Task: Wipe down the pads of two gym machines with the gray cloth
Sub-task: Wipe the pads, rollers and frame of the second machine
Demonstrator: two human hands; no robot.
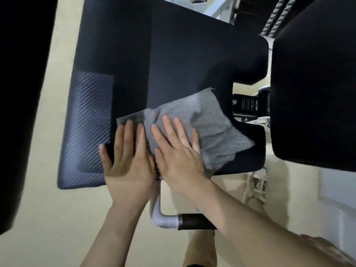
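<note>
Fingers lie straight and flat, pressing the soft gray cloth onto the wide dark textured seat pad.
Left hand and right hand grip nothing. Clean parts are hard to tell; the smooth black pad beside it probably waits.

The cloth in the middle of the frame is a soft gray knit, matt and a little fuzzy, with a ragged lower edge. The seat pad under it is dark upholstery, vinyl by the look, mostly smooth with a dull sheen. Its left panel has a fine diagonal weave texture that catches the light. The side pad at the right looks matt and dark. Low in the frame, the bent tube is glossy white-painted metal, its grip matt black. The floor is smooth pale beige
</note>
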